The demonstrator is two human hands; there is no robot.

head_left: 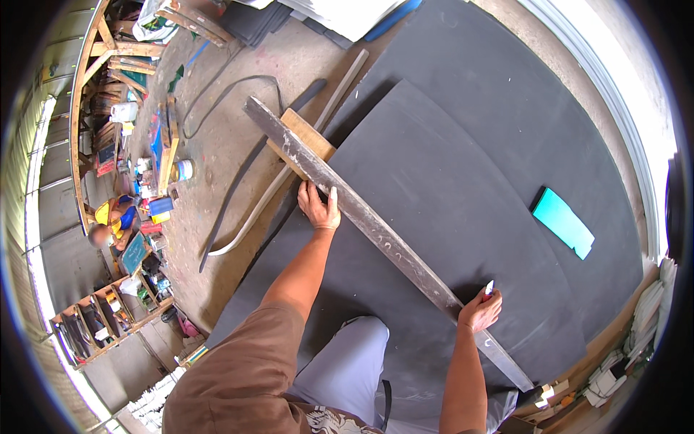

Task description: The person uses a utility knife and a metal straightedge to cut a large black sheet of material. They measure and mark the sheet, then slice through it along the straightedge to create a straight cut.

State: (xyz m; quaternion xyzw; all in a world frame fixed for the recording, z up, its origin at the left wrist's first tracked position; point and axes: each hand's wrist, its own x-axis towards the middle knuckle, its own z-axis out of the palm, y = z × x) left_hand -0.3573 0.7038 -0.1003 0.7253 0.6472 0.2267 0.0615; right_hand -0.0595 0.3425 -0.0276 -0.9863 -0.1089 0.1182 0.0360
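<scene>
Head: scuffed grey bar (pixel 394 247); left fingers (pixel 304 194) spread, right fingers (pixel 493 307) pinching white object (pixel 489 287).

Two bare hands: left hand (pixel 318 208), right hand (pixel 480 312). One long grey straight bar (pixel 387 239). One small white-tipped tool (pixel 489 287). Flat black sheets (pixel 463 173), at least two. One pale-brown wooden block (pixel 312 136). One turquoise oblong piece (pixel 565 224). One yellow-and-blue-clad co-worker (pixel 116 217).

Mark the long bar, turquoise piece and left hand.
Long bar (pixel 394 246), head view: middle of its length.
Turquoise piece (pixel 565 223), head view: middle of its surface.
Left hand (pixel 319 210), head view: back of the hand.
</scene>
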